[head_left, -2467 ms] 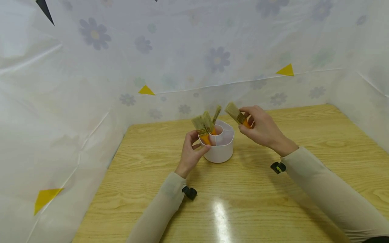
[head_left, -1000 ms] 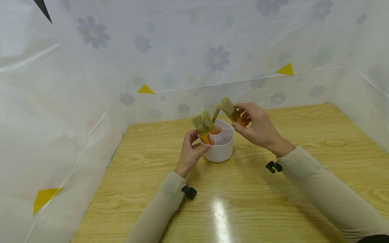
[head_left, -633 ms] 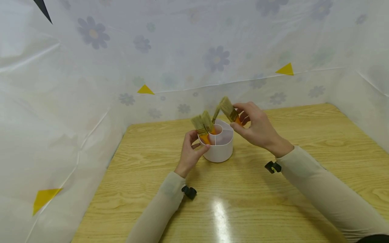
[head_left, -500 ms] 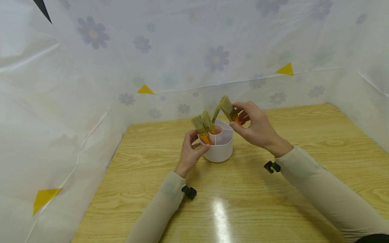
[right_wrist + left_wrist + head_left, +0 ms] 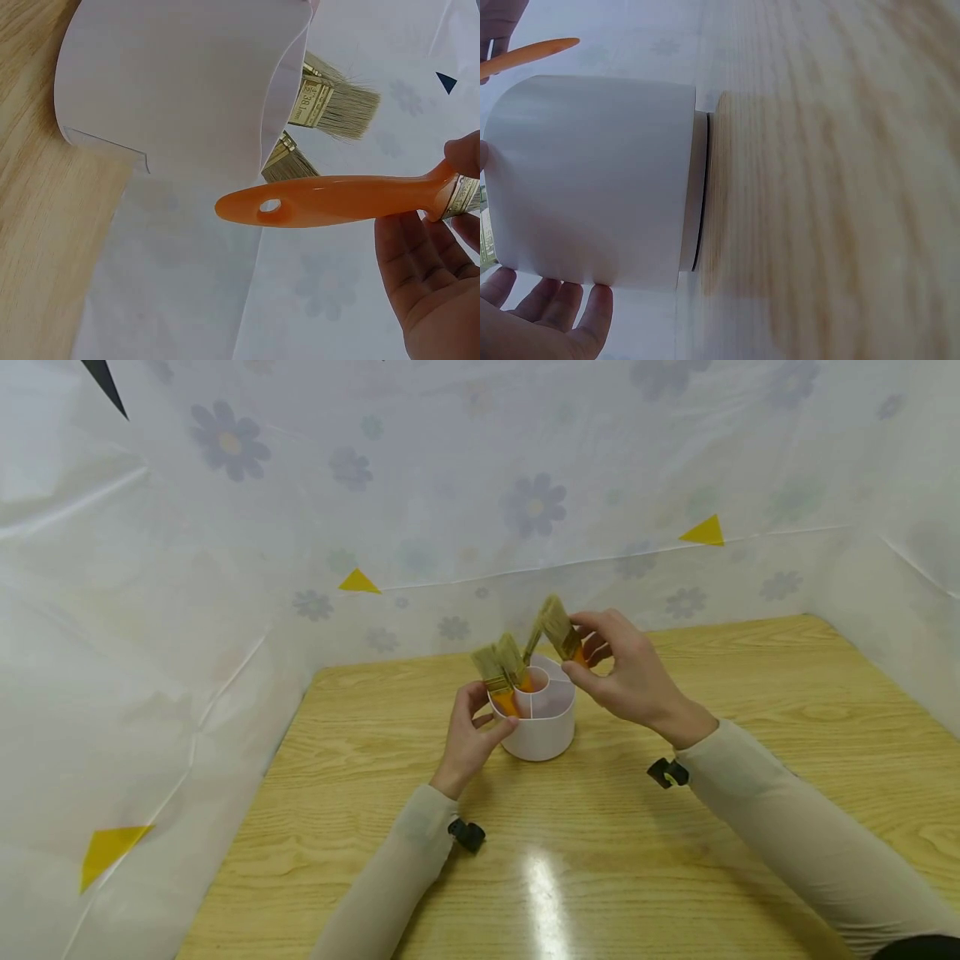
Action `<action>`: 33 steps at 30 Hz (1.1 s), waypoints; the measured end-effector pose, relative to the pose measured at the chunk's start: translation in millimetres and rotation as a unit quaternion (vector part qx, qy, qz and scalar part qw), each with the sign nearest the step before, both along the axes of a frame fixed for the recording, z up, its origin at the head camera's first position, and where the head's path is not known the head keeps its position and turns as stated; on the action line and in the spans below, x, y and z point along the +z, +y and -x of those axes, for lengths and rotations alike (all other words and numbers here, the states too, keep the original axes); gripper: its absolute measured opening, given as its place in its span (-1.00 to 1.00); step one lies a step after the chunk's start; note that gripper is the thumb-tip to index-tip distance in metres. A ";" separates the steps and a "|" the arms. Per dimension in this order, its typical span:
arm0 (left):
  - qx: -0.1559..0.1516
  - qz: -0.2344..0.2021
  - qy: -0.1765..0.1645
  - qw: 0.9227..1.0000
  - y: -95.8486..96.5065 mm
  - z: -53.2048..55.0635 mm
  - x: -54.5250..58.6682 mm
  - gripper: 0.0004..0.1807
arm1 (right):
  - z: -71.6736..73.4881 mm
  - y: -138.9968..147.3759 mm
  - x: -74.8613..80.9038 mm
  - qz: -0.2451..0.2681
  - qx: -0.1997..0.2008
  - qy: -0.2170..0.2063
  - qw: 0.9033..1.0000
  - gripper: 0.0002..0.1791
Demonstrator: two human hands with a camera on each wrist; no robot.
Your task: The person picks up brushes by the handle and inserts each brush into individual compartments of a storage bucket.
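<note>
A white round organizer (image 5: 537, 740) with divided compartments and a round middle cup stands upright on the table. My left hand (image 5: 467, 739) grips its left side, thumb in front; the left wrist view shows fingertips (image 5: 600, 300) against the organizer's smooth wall (image 5: 592, 180). Right of and above the rim, my right hand (image 5: 626, 672) pinches a paintbrush (image 5: 559, 627) near its metal band, bristles up. Its orange handle (image 5: 337, 201) points toward the organizer in the right wrist view. Several other paintbrushes (image 5: 492, 670) stand bristles up in the organizer, one thin brush (image 5: 532, 645) at the back.
The wood-grain table (image 5: 600, 860) extends around the organizer. White flowered sheeting (image 5: 450, 485) rises behind the table and on both sides, with yellow triangles (image 5: 703, 531) on it.
My right hand has moved left with its paintbrush, from beside the organizer to closer over its right rim. The brush now overlaps the thin back one in the head view. My left hand keeps its place.
</note>
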State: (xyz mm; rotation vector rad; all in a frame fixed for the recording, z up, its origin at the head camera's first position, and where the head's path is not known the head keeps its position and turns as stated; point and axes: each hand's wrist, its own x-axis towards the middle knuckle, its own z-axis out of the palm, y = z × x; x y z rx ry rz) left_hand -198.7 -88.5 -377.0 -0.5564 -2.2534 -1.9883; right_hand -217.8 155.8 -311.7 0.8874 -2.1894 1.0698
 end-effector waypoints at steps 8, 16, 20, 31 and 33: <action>0.004 0.004 -0.001 1.000 0.1 0.3 0.0 -0.32 | -1.1 -1.9 2.7 -0.001 0.004 0.005 1.000 -0.39; 0.007 0.005 -0.004 1.000 0.7 -0.1 0.9 -0.32 | -0.8 -4.1 3.5 0.013 0.014 0.013 1.000 -0.40; 0.008 0.007 -0.005 1.000 1.0 0.2 0.7 -0.32 | 1.1 -4.9 2.3 0.020 0.018 0.016 0.999 -0.39; 0.004 0.007 -0.009 1.000 0.8 0.2 0.7 -0.32 | 1.9 -8.4 3.3 0.025 0.021 0.022 0.999 -0.38; 0.005 0.007 -0.009 1.000 0.8 -0.1 0.7 -0.32 | 2.0 -8.9 3.2 0.027 0.022 0.022 0.999 -0.38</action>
